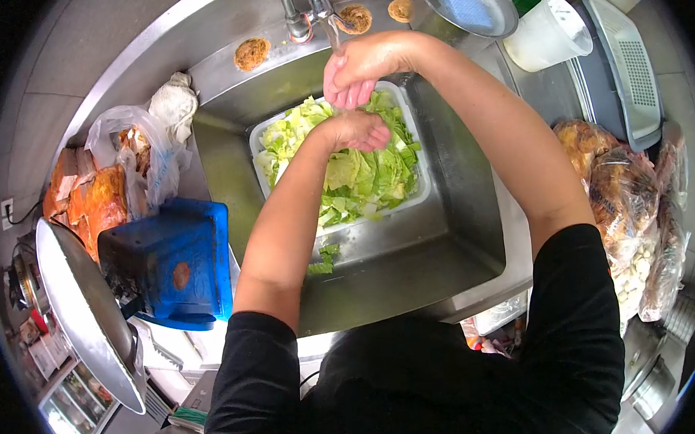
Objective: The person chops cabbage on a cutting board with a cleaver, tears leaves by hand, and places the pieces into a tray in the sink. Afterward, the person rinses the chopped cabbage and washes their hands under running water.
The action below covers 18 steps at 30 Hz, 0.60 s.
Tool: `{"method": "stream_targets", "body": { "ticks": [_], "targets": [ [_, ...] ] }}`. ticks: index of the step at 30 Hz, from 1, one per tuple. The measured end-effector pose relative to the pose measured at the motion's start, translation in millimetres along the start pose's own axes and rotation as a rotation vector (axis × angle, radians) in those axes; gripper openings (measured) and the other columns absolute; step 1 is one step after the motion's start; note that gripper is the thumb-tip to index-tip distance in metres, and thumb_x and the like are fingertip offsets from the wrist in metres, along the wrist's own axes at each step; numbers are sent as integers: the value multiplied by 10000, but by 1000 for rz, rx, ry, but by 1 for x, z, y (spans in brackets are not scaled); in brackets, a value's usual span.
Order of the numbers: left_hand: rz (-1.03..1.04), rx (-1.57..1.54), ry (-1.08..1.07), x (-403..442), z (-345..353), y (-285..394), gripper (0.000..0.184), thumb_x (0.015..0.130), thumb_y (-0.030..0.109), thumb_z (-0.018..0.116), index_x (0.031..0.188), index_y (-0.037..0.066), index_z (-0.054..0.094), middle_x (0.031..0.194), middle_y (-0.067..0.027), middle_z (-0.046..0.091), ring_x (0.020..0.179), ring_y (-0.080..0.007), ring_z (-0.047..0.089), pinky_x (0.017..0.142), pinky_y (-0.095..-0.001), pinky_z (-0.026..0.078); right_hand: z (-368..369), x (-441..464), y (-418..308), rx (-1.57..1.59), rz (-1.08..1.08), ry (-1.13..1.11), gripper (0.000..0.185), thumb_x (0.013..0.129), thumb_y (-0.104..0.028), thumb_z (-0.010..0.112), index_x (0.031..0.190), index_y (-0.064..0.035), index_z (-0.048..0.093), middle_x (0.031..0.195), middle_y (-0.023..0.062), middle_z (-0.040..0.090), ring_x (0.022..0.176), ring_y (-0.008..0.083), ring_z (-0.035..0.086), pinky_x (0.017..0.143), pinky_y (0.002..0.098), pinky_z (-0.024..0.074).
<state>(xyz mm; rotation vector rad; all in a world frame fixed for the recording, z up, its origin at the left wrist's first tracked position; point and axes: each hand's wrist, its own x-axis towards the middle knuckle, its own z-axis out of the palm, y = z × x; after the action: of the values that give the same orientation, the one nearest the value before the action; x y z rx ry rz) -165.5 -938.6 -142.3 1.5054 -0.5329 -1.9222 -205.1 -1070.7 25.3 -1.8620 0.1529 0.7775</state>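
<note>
Chopped green lettuce (369,176) fills a white plastic basin (421,189) standing in the metal sink (382,270). Water runs from the faucet (317,18) onto my right hand (359,71), whose fingers hang down, holding nothing I can see. Just below it, my left hand (359,130) is over the lettuce, palm turned up, fingers loosely curved and nothing visible in them. The two hands are close together, and I cannot tell whether they touch. A few loose lettuce pieces (324,260) lie on the sink bottom outside the basin.
Left of the sink are a blue bin (169,258), a large metal lid (89,309), a plastic bag (160,168) and a white cloth (174,106). Brown scrubbers (252,54) rest behind the sink. A white tub (548,33) and bagged food (621,195) stand right.
</note>
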Motion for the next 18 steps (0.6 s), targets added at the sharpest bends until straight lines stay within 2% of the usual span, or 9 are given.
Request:
{"method": "stream_targets", "body": {
  "ticks": [1,3,7,10,13,14,15,17,18],
  "targets": [
    [0,-3,1,1,1,-2,366,987,303,527,1159,1,642,1173,-129,667,1099,-252,649,942,-363,519,0,2,0,-1,5,7,285,944,-208,543,1085,-17,699,1033,108,721,922,171,697,822,283,560],
    [122,-77,195,-1,1,-6,343,989,279,518,1152,5,645,1144,-126,677,1069,-236,662,935,-352,526,2,7,0,22,-18,30,286,947,-207,541,1094,-18,696,1044,106,719,935,174,695,822,287,562],
    [133,-114,225,-16,-17,-13,329,995,272,514,1137,10,654,1113,-123,690,1042,-232,673,925,-354,536,9,17,-4,-18,-29,-9,289,957,-210,538,1120,-24,689,1085,116,711,973,192,691,829,310,570],
    [39,15,83,-35,-38,-27,323,1003,289,521,1078,17,680,1041,-125,706,963,-232,696,874,-361,563,19,23,-10,-33,-1,-85,294,963,-217,539,1127,-22,686,1098,129,709,984,204,691,841,332,572],
    [45,49,132,-57,-47,-30,285,994,266,549,1067,28,687,1018,-129,706,905,-226,705,813,-359,584,25,30,-9,-12,38,-126,296,965,-213,538,1133,-17,683,1107,138,707,991,210,691,847,342,574],
    [43,104,254,-65,-43,-28,255,987,242,564,1062,33,690,980,-112,708,862,-216,705,759,-350,598,27,36,-5,12,21,-120,298,959,-215,546,1136,-17,682,1105,140,705,989,213,692,845,342,575],
    [48,103,253,-63,-45,-30,255,987,242,564,1062,33,690,980,-112,708,862,-216,705,759,-350,598,27,41,-1,8,24,-119,298,959,-215,546,1136,-17,682,1105,140,705,989,213,692,845,342,575],
    [118,69,493,-55,-54,-42,286,950,239,571,1126,32,661,990,-116,719,822,-247,707,778,-388,576,30,51,7,109,6,-32,287,949,-214,553,1113,-21,688,1065,136,714,952,216,702,814,346,585],
    [122,68,495,-53,-62,-43,286,950,239,571,1126,32,661,990,-116,719,822,-247,707,778,-388,576,33,57,11,105,6,-31,287,949,-214,553,1113,-21,688,1065,136,714,952,216,702,814,346,585]
  ]
}}
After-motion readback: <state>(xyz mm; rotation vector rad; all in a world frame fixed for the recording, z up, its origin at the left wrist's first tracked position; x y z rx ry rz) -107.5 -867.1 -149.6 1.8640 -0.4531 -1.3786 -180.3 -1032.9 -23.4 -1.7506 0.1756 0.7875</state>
